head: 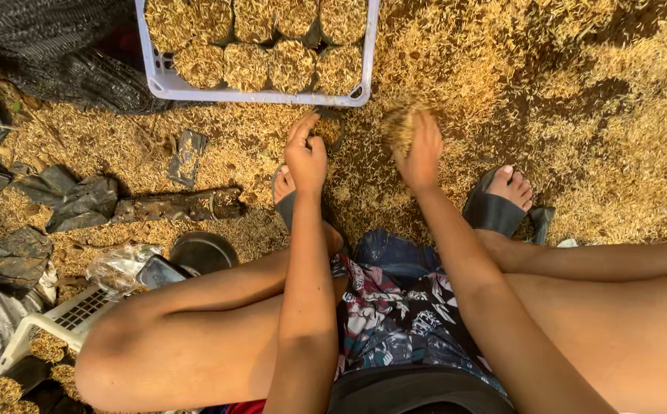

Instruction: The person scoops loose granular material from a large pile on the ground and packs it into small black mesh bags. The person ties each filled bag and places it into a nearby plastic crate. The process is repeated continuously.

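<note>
I squat over ground covered in golden rice husk. My left hand (307, 157) grips the rim of a small black bag (332, 126) that holds husk. My right hand (419, 157) is shut on a clump of husk (400, 124) just right of that bag. In front of both hands stands a pale purple crate (261, 96) packed with several husk-filled black bags (245, 67). My feet in black sandals rest on either side of the hands.
Empty black bags (80, 201) and a dark strip (176, 205) lie at left. A black bowl (203, 251), a phone (159, 271), crumpled clear plastic (119, 264) and a white basket (65, 318) sit by my left knee. Black netting (57, 46) is at top left.
</note>
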